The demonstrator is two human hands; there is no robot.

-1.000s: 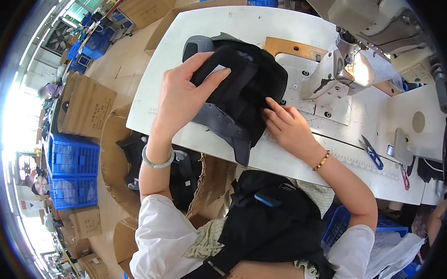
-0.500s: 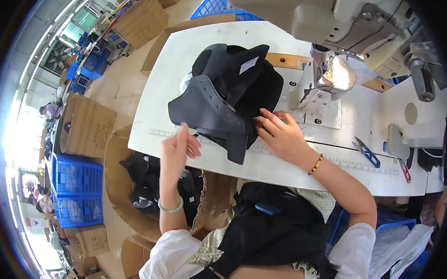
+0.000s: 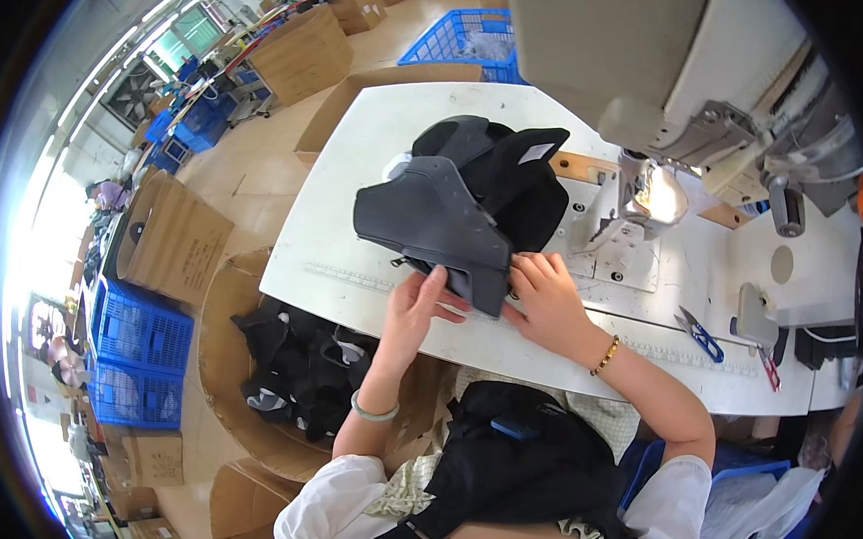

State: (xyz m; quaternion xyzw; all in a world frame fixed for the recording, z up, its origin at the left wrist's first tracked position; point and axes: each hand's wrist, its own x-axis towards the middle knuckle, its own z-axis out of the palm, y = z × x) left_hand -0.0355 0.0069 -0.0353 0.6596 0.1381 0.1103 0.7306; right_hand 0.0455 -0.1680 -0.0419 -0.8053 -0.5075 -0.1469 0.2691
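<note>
A black sewn fabric piece (image 3: 538, 211) with a smooth dark-grey panel (image 3: 429, 208) lies bunched on the white sewing table (image 3: 329, 218). The panel narrows to a strip at its near right end. My right hand (image 3: 552, 307) closes its fingers and thumb on this end; part of the grip is hidden. At the panel's near edge is my left hand (image 3: 413, 312), thumb raised against the edge and fingers stretched out below it, apart. A small white label (image 3: 536, 153) shows on the far black flap.
The sewing machine (image 3: 643, 196) stands right of the piece, its lamp lit. Thread snips (image 3: 701, 336) with blue handles lie at the right. Below the table's left edge, a cardboard box (image 3: 221, 357) holds black pieces. Blue crates (image 3: 139, 354) stand on the floor farther left.
My left hand has moved right and up to the panel's near edge. The grey panel has turned flatter toward me, and my right hand has shifted onto its strip end. The whole view has shifted.
</note>
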